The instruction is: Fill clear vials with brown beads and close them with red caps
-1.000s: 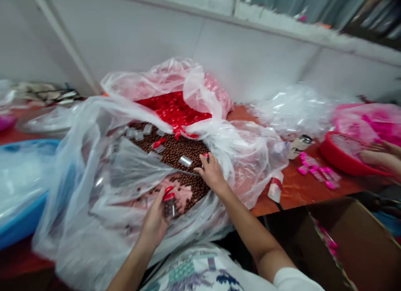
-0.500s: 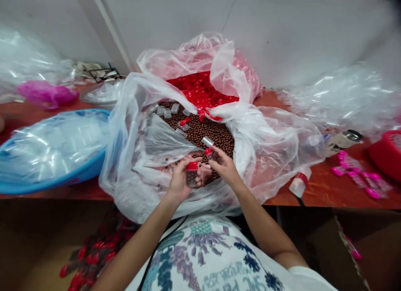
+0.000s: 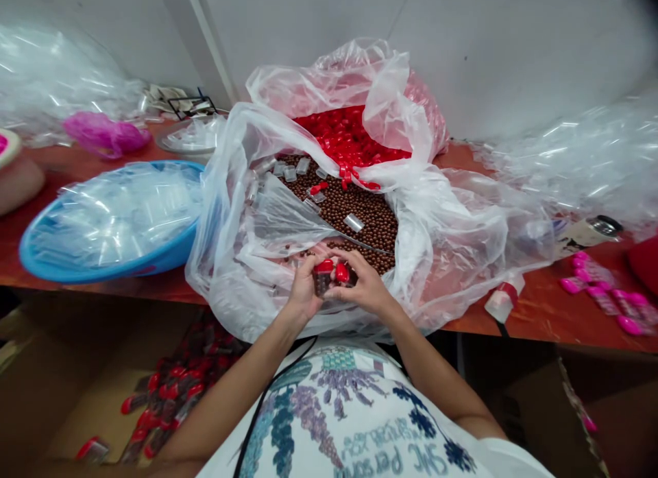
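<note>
My left hand is closed around a small clear tube filled with brown beads and topped with a red cap. My right hand pinches a second red-capped tube right beside it, the two hands touching. Both sit at the near lip of a big clear plastic bag holding a heap of brown beads with a few empty clear tubes lying on top. Behind it a second bag holds loose red caps.
A blue basin lined with clear plastic stands at the left on the red-brown table. A cardboard box below left holds several filled red-capped tubes. Pink-capped tubes lie at the right, with more clear bags behind.
My right hand came back from the bead heap with a red-capped tube and met my left hand. The camera swung left and tilted down, showing the box below.
</note>
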`<state>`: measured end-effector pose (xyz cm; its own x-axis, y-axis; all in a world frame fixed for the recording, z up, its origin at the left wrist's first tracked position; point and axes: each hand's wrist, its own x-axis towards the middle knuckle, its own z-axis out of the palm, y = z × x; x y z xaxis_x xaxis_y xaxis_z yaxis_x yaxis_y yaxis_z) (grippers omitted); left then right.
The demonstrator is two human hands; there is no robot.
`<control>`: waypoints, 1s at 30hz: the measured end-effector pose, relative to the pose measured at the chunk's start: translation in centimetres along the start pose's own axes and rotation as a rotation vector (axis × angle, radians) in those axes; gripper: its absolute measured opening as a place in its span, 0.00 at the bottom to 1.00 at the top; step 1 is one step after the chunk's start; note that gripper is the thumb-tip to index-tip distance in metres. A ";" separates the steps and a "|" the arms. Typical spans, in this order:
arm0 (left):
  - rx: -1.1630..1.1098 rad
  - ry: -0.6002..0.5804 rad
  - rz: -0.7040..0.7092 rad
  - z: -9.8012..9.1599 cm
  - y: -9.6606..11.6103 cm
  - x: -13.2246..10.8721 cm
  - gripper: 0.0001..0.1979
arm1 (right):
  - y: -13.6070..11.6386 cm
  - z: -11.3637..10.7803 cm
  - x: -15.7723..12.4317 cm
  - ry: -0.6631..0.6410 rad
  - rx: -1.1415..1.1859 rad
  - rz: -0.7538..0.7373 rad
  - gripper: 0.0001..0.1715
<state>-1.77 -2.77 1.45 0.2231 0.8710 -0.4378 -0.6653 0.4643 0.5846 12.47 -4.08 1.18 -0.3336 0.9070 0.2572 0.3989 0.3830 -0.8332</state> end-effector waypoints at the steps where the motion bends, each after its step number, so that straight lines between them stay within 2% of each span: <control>1: -0.006 0.026 0.008 -0.1 -0.2 0.0 0.08 | -0.2 -0.1 0.0 -0.034 -0.105 -0.012 0.43; 4: 0.008 0.021 0.003 -0.3 -0.7 0.0 0.08 | -0.6 0.0 -0.1 -0.097 -0.337 -0.012 0.44; 11: 0.063 0.008 0.098 -0.7 -0.6 -0.3 0.10 | 0.0 0.5 -0.1 -0.119 -0.490 -0.169 0.45; 16: 0.229 0.042 -0.009 -1.1 -0.9 -0.2 0.20 | 0.1 0.8 -0.2 -0.092 -0.560 -0.221 0.38; 19: 0.287 0.077 -0.045 -1.2 -1.1 -0.1 0.25 | 0.4 0.8 -0.3 -0.095 -0.588 -0.227 0.37; 25: 0.315 0.056 -0.047 -0.9 -1.0 -0.2 0.24 | 1.1 0.6 -0.3 -0.101 -0.612 -0.283 0.41; 30: 0.313 0.063 -0.077 -0.5 -1.0 -0.5 0.20 | 1.6 0.2 0.0 -0.100 -0.630 -0.341 0.37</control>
<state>-1.54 -3.70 0.77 0.2133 0.8243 -0.5244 -0.3948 0.5637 0.7255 12.92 -3.51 -0.31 -0.5920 0.7099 0.3817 0.6649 0.6978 -0.2665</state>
